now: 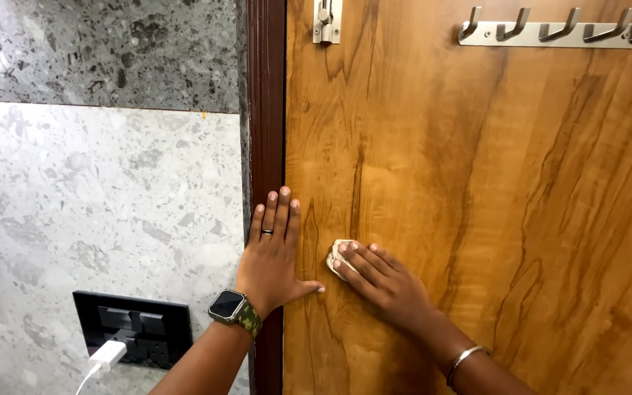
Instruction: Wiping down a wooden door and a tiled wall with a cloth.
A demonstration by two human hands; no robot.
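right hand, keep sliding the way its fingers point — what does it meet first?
The right hand presses a small pale cloth flat on the wooden door, fingers aimed up-left. Going on, it likely meets the left hand, braced across the dark door frame; only a narrow strip of door separates them.

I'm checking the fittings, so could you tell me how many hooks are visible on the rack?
5 hooks on the metal rack at the wooden door's top right; the rack runs off the frame, so more may be hidden.
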